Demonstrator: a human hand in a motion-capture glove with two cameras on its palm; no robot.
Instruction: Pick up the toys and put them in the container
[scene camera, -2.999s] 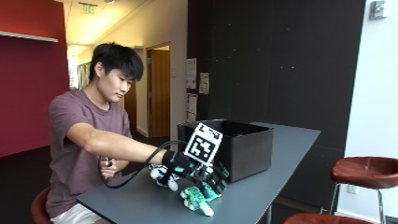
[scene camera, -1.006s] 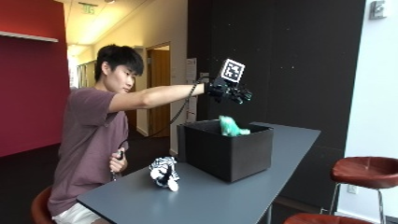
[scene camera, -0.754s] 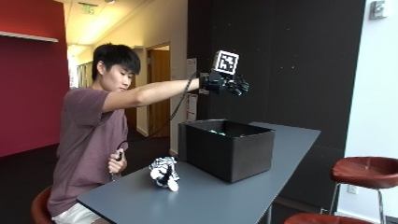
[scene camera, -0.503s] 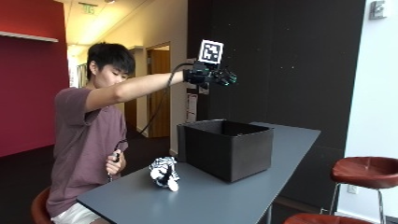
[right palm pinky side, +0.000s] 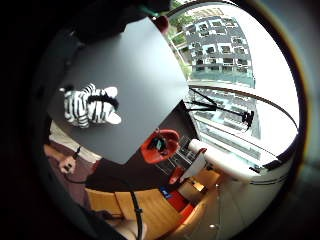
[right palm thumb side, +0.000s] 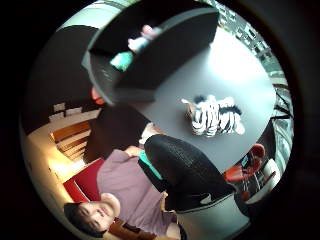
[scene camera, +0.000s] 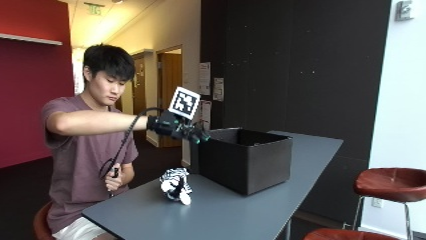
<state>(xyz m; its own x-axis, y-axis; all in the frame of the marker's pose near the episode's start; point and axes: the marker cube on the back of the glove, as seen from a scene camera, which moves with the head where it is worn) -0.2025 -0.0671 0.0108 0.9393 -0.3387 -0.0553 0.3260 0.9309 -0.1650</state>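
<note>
In the outside view a zebra toy (scene camera: 176, 185) lies on the grey table (scene camera: 226, 212), just in front of the black container (scene camera: 247, 159). My gloved right hand (scene camera: 178, 127) hangs in the air above the zebra, beside the container's near corner, and holds nothing. The thumb side palm view looks down on the zebra (right palm thumb side: 215, 116) and into the container (right palm thumb side: 150, 55), where a teal toy (right palm thumb side: 121, 60) and a pink toy (right palm thumb side: 146, 33) lie. The little finger side palm view shows the zebra (right palm pinky side: 90, 105) on the table (right palm pinky side: 142, 75).
The person sits at the table's near end, the bare hand low beside the table edge (scene camera: 114, 181). Red stools (scene camera: 393, 182) stand to the right of the table. A dark wall runs behind the container.
The hand carried a teal toy over the container and let it drop in. It then drew back toward the person and came down to hang over the zebra.
</note>
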